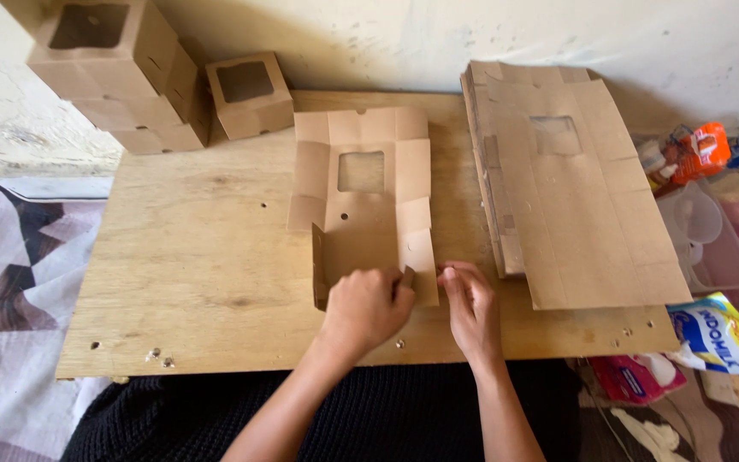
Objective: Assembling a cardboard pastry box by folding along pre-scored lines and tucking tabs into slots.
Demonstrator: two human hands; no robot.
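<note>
A flat brown cardboard box blank [361,201] with a square window lies in the middle of a wooden board [190,257]. Its near left flap stands folded up. My left hand [365,308] rests on the near end of the blank, fingers curled over a small flap. My right hand [470,304] is beside it, fingertips pinching the blank's near right corner flap. Both forearms reach in from the bottom edge.
A stack of flat box blanks [566,180] lies to the right on the board. Folded windowed boxes [121,73] and a single one [250,92] stand at the back left. Plastic containers [707,235] and snack packets [720,334] sit off the right edge. A patterned cloth [10,282] is at left.
</note>
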